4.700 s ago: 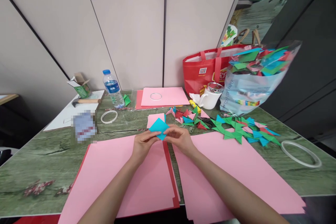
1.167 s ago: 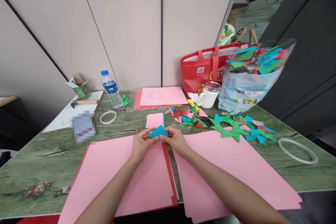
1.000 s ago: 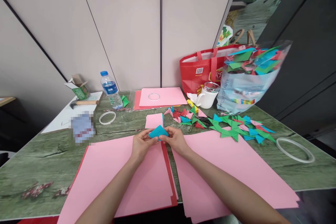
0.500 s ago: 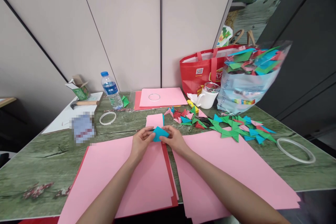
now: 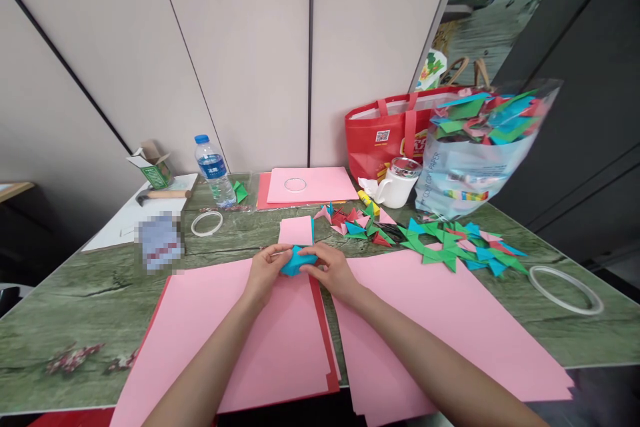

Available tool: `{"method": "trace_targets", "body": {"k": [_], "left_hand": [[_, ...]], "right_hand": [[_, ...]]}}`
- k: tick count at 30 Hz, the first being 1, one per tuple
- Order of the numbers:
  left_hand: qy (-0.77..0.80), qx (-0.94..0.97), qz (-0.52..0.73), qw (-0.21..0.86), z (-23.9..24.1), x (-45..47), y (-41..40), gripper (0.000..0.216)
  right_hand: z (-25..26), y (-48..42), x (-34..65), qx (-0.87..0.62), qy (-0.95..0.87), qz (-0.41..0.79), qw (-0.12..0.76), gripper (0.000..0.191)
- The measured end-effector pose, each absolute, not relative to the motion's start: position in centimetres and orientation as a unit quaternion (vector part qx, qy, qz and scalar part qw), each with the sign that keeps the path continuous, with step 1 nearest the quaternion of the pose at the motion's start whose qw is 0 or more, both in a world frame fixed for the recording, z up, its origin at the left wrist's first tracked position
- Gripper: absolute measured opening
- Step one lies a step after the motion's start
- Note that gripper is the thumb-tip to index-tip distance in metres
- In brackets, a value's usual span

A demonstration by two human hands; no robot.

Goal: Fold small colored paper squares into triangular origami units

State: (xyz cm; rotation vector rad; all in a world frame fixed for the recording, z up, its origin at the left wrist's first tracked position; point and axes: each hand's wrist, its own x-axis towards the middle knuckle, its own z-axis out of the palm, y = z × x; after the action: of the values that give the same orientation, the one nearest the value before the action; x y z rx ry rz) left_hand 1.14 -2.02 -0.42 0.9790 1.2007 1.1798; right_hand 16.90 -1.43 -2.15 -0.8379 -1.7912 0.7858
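Note:
A small folded piece of blue paper [image 5: 296, 262] is held between both hands, above the top edge of the left pink paper stack [image 5: 270, 340]. My left hand [image 5: 267, 271] pinches its left side with thumb and fingers. On its right side, my right hand [image 5: 331, 269] grips it, fingers over the top and thumb low. Just beyond the hands lies a pile of small pink squares [image 5: 296, 230] with blue showing at its right edge. A second pink paper stack [image 5: 425, 320] lies under my right forearm.
Folded paper pieces [image 5: 355, 221] and a green paper ring [image 5: 435, 240] lie to the right. Behind stand a white mug [image 5: 397, 188], a red bag [image 5: 373, 140] and a plastic bag of folded pieces [image 5: 465, 167]. At left are a water bottle [image 5: 215, 173] and a hammer [image 5: 165, 194].
The blue paper has changed from a flat, pointed shape to a lower, more bent one. My right fingers have moved over its top. The view has shifted slightly.

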Motion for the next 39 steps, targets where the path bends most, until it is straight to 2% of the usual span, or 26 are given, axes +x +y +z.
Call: {"method": "trace_targets", "body": {"k": [6, 10, 17, 20, 25, 31, 39], "left_hand": [[0.478, 0.432, 0.509, 0.571, -0.3, 1.0, -2.1, 0.030], [0.478, 0.481, 0.509, 0.530, -0.2, 0.9, -2.1, 0.036], [0.505, 0.543, 0.519, 0.425, 0.0, 1.3, -2.1, 0.016], [0.485, 0.533, 0.517, 0.462, 0.3, 1.5, -2.3, 0.015], [0.470, 0.484, 0.469, 0.570, 0.4, 1.8, -2.7, 0.027], [0.497, 0.430, 0.476, 0.585, -0.1, 1.7, -2.5, 0.024], [0.488, 0.419, 0.433, 0.632, -0.5, 1.6, -2.3, 0.029]], "right_hand": [[-2.3, -1.0, 17.2, -0.378, -0.721, 0.292, 0.502, 0.016], [-2.1, -0.8, 17.5, -0.406, -0.691, 0.295, 0.520, 0.014], [-1.9, -0.8, 17.5, -0.399, -0.704, 0.292, 0.510, 0.010], [-2.0, -0.8, 17.4, -0.418, -0.687, 0.318, 0.503, 0.013], [-2.0, -0.9, 17.3, -0.424, -0.611, 0.458, 0.486, 0.021], [-2.2, -0.5, 17.2, -0.402, -0.522, 0.572, 0.489, 0.028], [-2.4, -0.3, 17.3, -0.401, -0.530, 0.570, 0.483, 0.029]]}}
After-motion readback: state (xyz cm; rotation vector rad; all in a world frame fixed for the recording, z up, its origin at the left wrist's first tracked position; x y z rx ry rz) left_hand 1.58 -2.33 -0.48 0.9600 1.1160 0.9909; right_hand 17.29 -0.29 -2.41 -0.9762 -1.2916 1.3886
